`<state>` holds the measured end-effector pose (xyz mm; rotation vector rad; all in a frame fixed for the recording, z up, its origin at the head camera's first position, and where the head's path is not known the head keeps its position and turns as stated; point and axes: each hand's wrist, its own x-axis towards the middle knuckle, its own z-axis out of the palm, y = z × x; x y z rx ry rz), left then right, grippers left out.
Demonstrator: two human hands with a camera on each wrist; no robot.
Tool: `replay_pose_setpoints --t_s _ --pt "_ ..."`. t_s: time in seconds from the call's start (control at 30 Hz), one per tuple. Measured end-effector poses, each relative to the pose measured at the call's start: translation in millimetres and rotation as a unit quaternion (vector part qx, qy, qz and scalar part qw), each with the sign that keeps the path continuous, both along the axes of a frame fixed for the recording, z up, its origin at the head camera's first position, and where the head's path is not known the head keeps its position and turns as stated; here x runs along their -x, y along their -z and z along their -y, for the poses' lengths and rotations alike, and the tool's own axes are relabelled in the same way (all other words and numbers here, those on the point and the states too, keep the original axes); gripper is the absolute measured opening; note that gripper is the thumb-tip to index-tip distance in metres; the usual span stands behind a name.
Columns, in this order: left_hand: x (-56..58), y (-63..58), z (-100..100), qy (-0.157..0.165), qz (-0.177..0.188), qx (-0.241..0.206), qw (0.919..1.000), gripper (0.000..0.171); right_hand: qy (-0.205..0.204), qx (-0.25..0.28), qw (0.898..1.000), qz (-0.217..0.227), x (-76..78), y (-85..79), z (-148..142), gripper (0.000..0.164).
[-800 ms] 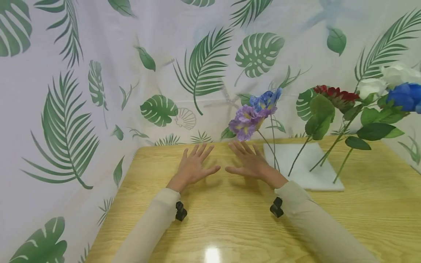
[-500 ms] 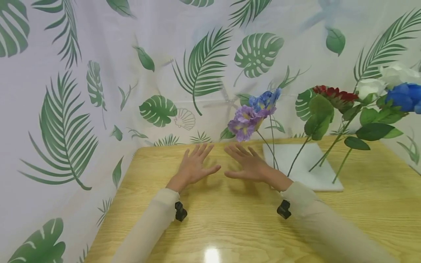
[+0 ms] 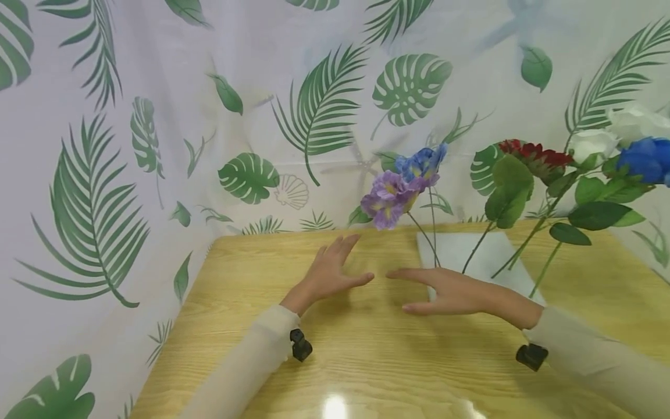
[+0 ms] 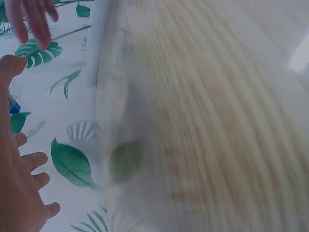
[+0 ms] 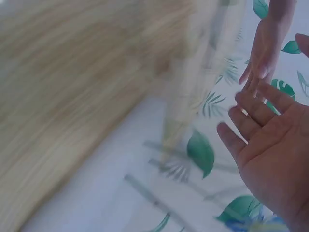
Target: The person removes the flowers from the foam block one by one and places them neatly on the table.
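My left hand hovers over the wooden table, fingers extended and thumb spread, holding nothing. My right hand is over the table to its right, fingers straight and thumb apart, also holding nothing. In the head view it overlaps the front left part of a white foam board. Artificial flowers stand in that board: a purple flower and a blue one on thin stems at the left, a red flower farther right. Both wrist views show the hands with bare palms and spread fingers.
At the far right are white roses and a blue rose with green leaves. A curtain printed with leaves hangs behind the table and along its left side. Each sleeve carries a small black camera mount.
My right hand has moved right and nearer to me, turning sideways in front of the foam board. My left hand has shifted slightly right and its fingers have drawn closer together.
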<state>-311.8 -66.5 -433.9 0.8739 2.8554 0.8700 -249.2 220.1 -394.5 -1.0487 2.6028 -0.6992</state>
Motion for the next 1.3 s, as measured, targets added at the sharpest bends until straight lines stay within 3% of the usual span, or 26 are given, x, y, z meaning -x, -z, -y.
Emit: replay_pose_setpoints --t_s 0.23,0.43,0.6,0.8,1.03,1.17,1.3 --pt "-2.1 3.8 -35 0.019 0.032 -0.048 0.9982 0.099 -0.012 0.016 0.999 0.035 -17.7 1.1 -58 0.047" --pt "-8.2 5.7 -67 0.031 0.074 -0.089 0.9928 0.102 -0.005 0.010 0.997 0.074 -27.3 -4.4 -107 0.045" --pt "-12.7 7.7 -88 0.031 0.094 -0.120 0.9879 0.115 0.024 0.002 0.993 0.112 -29.0 -11.3 -150 0.046" --pt "-11.1 12.6 -105 0.037 0.078 -0.094 0.9918 0.127 0.081 -0.023 0.978 0.189 -27.5 -18.3 -202 0.052" --pt "-1.8 20.1 -118 0.056 0.039 -0.052 0.9963 0.127 0.138 -0.087 0.984 0.069 -12.3 -11.5 -231 0.066" --pt "1.4 22.2 -126 0.070 0.014 -0.026 0.9971 0.128 0.159 -0.071 0.984 0.047 -3.6 0.1 -233 0.078" --pt "0.7 23.1 -133 0.079 0.016 0.000 0.9968 0.124 0.154 -0.040 0.986 0.043 3.2 10.9 -229 0.090"
